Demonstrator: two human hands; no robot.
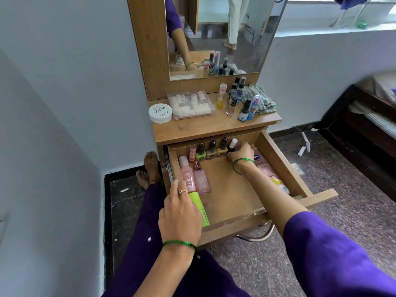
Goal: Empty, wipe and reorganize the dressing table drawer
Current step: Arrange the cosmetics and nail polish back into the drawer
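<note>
The wooden drawer [231,196] is pulled out below the dressing table top [214,127]. Along its back wall stands a row of nail polish bottles [212,149]. My right hand [241,154] is at the right end of that row, fingers closed around a dark bottle with a white cap [232,145]. My left hand [180,213] rests on the drawer's front left corner, over a lime green tube [200,205]. Two pink bottles [194,179] lie along the left wall. A pink lotion tube [269,170] lies by the right wall.
On the table top sit a white round nail polish remover tub [160,113], a clear plastic box [190,105], several small bottles [235,99] and a checked cloth [260,99]. A mirror [218,35] stands behind. A dark bed frame [364,125] is at the right.
</note>
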